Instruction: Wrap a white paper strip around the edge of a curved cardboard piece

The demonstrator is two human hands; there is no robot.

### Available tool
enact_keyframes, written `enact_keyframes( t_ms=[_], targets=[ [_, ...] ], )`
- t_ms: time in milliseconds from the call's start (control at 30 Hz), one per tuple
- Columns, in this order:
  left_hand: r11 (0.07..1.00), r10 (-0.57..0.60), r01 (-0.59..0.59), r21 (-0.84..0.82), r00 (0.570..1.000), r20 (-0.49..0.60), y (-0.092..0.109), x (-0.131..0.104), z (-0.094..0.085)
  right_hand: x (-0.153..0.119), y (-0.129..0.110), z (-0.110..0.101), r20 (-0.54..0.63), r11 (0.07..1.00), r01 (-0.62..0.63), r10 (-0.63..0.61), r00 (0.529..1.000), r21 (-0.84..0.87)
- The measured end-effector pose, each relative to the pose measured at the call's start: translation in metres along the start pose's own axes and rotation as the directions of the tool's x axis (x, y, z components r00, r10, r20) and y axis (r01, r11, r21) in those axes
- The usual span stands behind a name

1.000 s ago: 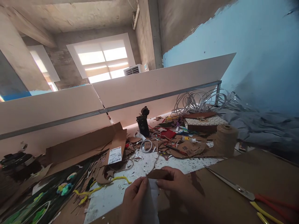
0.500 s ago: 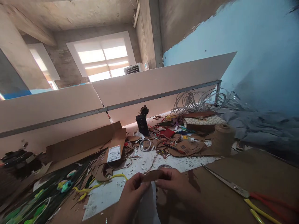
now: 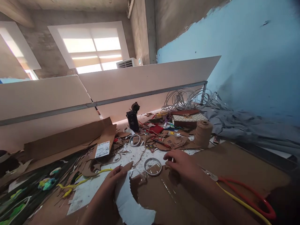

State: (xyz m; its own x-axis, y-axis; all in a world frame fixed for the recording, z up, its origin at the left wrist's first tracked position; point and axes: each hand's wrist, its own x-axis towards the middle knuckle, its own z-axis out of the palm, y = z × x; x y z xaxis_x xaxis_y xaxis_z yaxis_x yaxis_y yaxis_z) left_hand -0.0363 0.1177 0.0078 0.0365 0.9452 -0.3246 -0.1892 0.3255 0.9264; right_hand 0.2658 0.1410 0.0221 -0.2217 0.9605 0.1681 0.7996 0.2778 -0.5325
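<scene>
While the left hand grips a curved, white-faced cardboard cutout between thumb and fingers left of center in the lower frame, the right hand sits right of center with fingers half curled; cannot tell whether anything thin is pinched there. Cutout hangs from the left fingertips toward the bottom edge, its inner edge jagged, a brown tip showing at its top. Tape roll between the two hands, near the right fingertips; shiny clear film just left of it. Scissors at lower right, red and yellow handles toward the corner, blades partly hidden by the right forearm. Brown cardboard sheet spreads across the right side. Center of frame, beyond the hands: second tape roll, glue bottle, upright black canister with its lid raised. Cone of twine stands right of center, in front of a patterned handbag. Left side: opened cardboard box bearing a printed label; yellow fuzzy strand below it
</scene>
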Motion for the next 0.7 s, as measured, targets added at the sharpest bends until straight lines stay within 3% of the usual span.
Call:
enact_keyframes(
  t_ms=[100,233,467,600,700],
  targets=[
    [0.991,-0.029,0.027,-0.133,1.0,-0.011,-0.005,-0.008,0.002,-0.003,0.012,0.02,0.036,0.999,-0.01,0.011,0.999,-0.051],
    [0.989,-0.036,0.049,-0.138,0.995,0.092,-0.005,-0.011,0.002,0.0,0.018,0.041,0.013,0.996,-0.019,0.02,1.0,-0.086],
    [0.976,-0.031,0.062,-0.208,0.988,0.15,-0.004,-0.014,0.003,0.009,0.037,0.05,-0.117,0.98,-0.116,0.097,0.988,-0.163],
    [0.964,-0.011,0.058,-0.26,0.984,0.177,-0.009,-0.017,0.002,0.008,0.05,0.057,-0.256,0.984,-0.128,0.094,0.962,-0.122],
    [0.976,-0.002,0.043,-0.214,0.982,0.191,-0.014,-0.008,-0.004,0.007,0.052,0.057,-0.246,0.989,-0.111,0.085,0.965,-0.093]
  ],
)
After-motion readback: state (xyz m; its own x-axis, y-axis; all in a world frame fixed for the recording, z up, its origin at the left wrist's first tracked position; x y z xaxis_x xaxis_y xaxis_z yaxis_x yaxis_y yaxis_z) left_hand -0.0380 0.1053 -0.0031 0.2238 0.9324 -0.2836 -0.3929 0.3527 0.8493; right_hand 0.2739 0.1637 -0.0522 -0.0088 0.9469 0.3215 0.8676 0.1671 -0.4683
